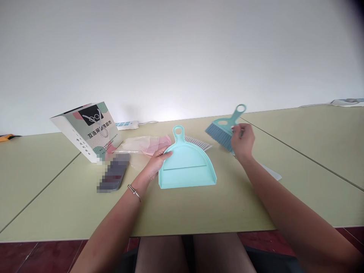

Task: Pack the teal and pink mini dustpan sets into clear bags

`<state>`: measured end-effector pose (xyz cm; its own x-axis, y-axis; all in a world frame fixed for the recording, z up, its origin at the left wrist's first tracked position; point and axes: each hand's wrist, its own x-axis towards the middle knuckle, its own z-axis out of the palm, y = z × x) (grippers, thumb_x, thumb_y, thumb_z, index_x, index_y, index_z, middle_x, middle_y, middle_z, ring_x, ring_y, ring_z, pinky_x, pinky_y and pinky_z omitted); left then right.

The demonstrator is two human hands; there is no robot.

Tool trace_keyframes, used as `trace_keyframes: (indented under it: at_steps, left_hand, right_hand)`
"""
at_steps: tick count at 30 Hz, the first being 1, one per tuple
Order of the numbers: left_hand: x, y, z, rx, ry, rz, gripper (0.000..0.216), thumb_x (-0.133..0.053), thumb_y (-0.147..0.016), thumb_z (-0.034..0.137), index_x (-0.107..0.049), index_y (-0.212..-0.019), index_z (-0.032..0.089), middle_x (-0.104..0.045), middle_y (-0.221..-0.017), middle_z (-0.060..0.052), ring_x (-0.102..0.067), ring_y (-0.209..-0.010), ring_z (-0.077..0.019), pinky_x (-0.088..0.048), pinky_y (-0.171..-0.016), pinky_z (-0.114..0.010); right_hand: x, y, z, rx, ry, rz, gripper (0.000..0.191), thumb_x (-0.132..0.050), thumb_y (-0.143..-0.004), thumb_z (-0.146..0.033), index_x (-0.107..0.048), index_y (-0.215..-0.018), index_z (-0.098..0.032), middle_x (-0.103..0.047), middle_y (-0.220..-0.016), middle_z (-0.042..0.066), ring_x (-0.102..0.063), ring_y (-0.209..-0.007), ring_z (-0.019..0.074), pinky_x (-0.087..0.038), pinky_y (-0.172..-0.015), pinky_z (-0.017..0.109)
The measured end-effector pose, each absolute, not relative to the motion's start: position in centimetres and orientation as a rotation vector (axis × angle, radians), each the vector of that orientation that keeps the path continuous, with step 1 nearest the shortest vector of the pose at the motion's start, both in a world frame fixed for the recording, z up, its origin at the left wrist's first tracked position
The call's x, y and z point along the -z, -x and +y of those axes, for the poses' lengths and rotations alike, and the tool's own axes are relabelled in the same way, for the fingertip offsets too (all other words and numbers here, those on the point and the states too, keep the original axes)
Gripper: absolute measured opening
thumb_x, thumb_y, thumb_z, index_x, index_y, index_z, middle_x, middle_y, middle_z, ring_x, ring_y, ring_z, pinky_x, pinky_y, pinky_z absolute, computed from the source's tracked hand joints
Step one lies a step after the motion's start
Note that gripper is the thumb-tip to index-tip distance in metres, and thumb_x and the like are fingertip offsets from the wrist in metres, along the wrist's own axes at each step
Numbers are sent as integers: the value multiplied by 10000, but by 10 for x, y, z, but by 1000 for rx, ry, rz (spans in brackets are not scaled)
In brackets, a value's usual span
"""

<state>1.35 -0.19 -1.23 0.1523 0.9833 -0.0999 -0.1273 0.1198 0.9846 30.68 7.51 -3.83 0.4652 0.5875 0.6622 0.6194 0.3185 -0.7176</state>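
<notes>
A light turquoise dustpan [187, 159] is held up above the table by my left hand [158, 162], which grips its left edge with the thumb on top. Its ring handle points away from me and its wide lip faces me. To the right, my right hand [243, 141] is closed on a small hand brush [224, 127] with a turquoise body and grey-blue bristles. The brush is tilted, its ring handle up and its bristles toward the lower left. Brush and dustpan are apart. Behind the dustpan lies a thing with pale bristles [199, 143], partly hidden.
At the left stand a paper gift bag [96, 131] and, before it, a dark phone [114, 172]. Clear and pink plastic wrapping [139, 145] lies behind my left hand. A power strip [127, 125] sits by the wall; a white flat item [271, 171] lies beside my right forearm.
</notes>
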Motion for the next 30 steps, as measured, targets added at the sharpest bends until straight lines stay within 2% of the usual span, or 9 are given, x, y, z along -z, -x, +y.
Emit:
trace_keyframes:
  at_steps: [4,9,16,20,24,30]
  left_hand:
    - [12,-15,-3,-1035,-1156,1069,476,-739,-613,405,-678,-1036,195,-689,-878,-20,-595,-814,-190,-422,-744,-296]
    - [12,-15,-3,-1044,-1155,1075,466,-734,-615,393,-680,-1034,196,-691,-872,-18,-594,-820,-189,-424,-752,-295]
    - [16,-17,-1,-1065,-1109,1121,430,-735,-614,353,-689,-1015,205,-698,-869,-11,-602,-824,-192,-430,-770,-306]
    - [16,-19,-3,-1052,-1150,1113,402,-677,-702,458,-691,-1019,212,-709,-909,-33,-615,-900,-220,-443,-812,-333]
    - [17,-20,-3,-1015,-1253,1101,473,-584,-763,569,-684,-1053,209,-712,-945,-48,-619,-933,-230,-447,-820,-332]
    - [23,-22,-3,-1052,-1299,1082,484,-637,-741,533,-651,-1121,233,-694,-1058,-48,-617,-984,-233,-453,-834,-330]
  right_hand:
    - [31,-315,71,-164,1215,-881,219,-389,-899,-424,-424,-788,-239,-551,-759,26,-573,-763,176,-455,-765,353]
    - [32,-293,67,-344,1084,-814,293,-447,-863,-495,-445,-742,-228,-502,-701,-12,-569,-780,158,-451,-747,327]
    - [25,-259,40,-762,1042,-1029,399,-564,-739,-599,-498,-651,-216,-439,-598,-39,-421,-536,110,-382,-543,268]
    - [25,-239,22,-753,1115,-1373,387,-544,-756,-593,-557,-699,-210,-490,-577,-30,-453,-552,128,-395,-571,279]
    - [30,-229,13,-722,1091,-1473,374,-488,-809,-573,-560,-779,-207,-588,-685,0,-533,-659,152,-436,-650,298]
    - [34,-226,8,-480,1100,-1633,284,-430,-882,-468,-532,-787,-221,-584,-773,30,-549,-754,185,-443,-694,330]
